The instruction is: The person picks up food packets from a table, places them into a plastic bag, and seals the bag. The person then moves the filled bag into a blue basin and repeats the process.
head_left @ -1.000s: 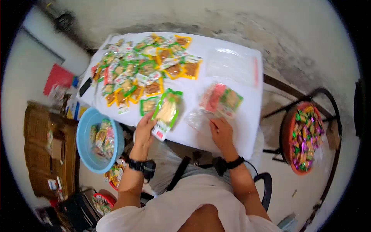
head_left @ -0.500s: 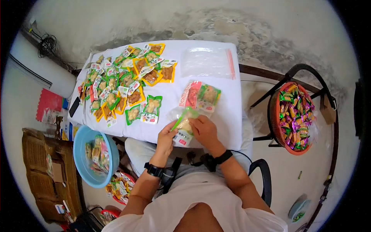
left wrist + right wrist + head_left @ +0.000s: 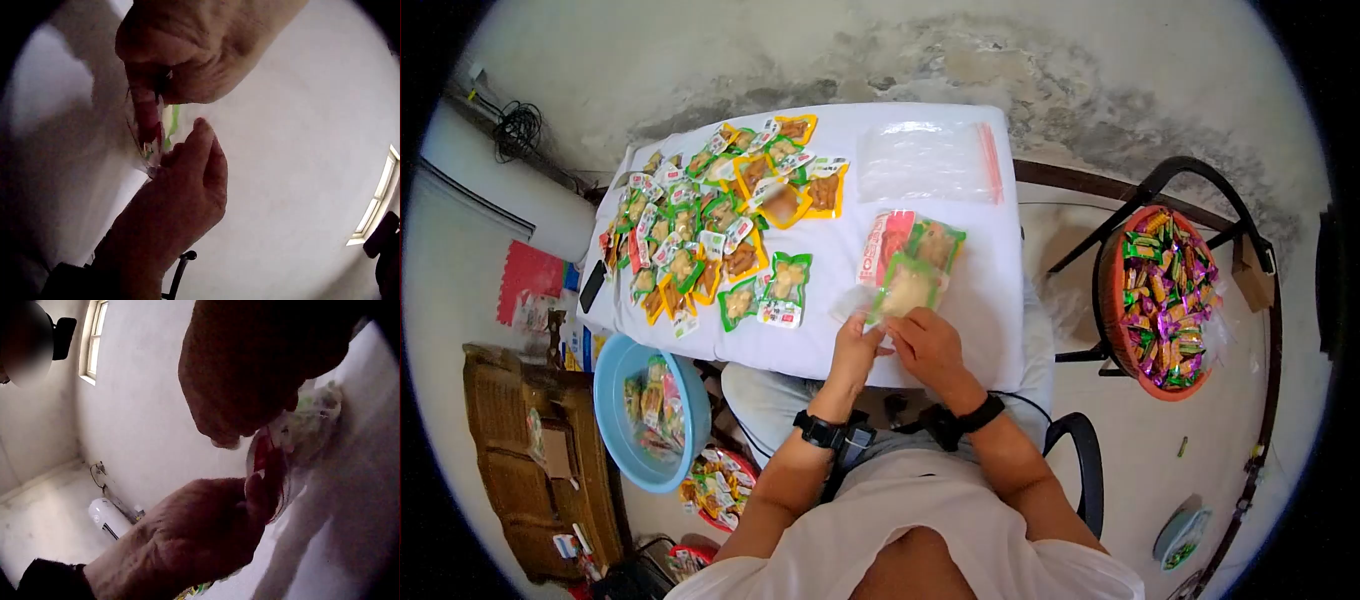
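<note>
A clear plastic bag (image 3: 852, 303) lies near the table's front edge. Inside it are a red-and-white snack packet (image 3: 884, 245) and a green-edged packet (image 3: 940, 243). Another green-edged packet (image 3: 906, 284), with pale food in it, sits at the bag's mouth, overlapping the other two. My left hand (image 3: 857, 355) grips the bag's near edge, its thumb inside the opening in the right wrist view. My right hand (image 3: 928, 350), fingers curled, pinches the bag's mouth close beside it. In the left wrist view the red-striped bag edge (image 3: 150, 147) shows between both hands.
Many green- and yellow-edged packets (image 3: 720, 215) are heaped at the table's left, two green ones nearer. Flat clear bags (image 3: 925, 165) lie at the back right. A blue basin (image 3: 605, 395) of packets stands left, an orange basket (image 3: 1115, 330) of wrapped sweets right. A phone (image 3: 593, 287) lies at the table's left edge.
The green-edged packet, first in my left hand left of the bag, came to both hands and is now at the bag's mouth. My hands have drawn together at the bag's near edge.
</note>
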Demonstrator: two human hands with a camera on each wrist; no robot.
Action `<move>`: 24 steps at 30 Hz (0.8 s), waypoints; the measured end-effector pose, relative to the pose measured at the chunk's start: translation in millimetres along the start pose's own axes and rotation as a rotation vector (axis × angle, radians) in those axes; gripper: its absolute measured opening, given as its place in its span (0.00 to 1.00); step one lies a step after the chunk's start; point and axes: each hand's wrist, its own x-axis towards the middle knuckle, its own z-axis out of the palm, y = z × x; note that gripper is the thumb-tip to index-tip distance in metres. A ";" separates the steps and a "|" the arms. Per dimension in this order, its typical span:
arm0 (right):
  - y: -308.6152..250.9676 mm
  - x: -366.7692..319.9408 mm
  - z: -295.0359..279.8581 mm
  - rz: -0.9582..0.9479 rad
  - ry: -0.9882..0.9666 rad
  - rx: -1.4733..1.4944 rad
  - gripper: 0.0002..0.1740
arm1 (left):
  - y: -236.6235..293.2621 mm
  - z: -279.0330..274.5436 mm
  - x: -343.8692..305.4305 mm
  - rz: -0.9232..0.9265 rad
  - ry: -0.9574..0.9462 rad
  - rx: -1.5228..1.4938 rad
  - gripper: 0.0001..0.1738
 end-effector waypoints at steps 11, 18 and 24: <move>-4.8 4.0 -5.3 -0.030 0.007 -0.015 0.08 | -18.3 19.9 54.8 0.197 -0.060 -0.241 0.24; -7.5 5.0 -11.5 0.026 -0.005 0.069 0.09 | 4.8 23.7 24.9 0.201 -0.181 -0.177 0.24; -5.3 5.9 -8.4 -0.030 0.020 0.028 0.08 | 5.4 33.2 54.5 0.035 -0.036 0.084 0.17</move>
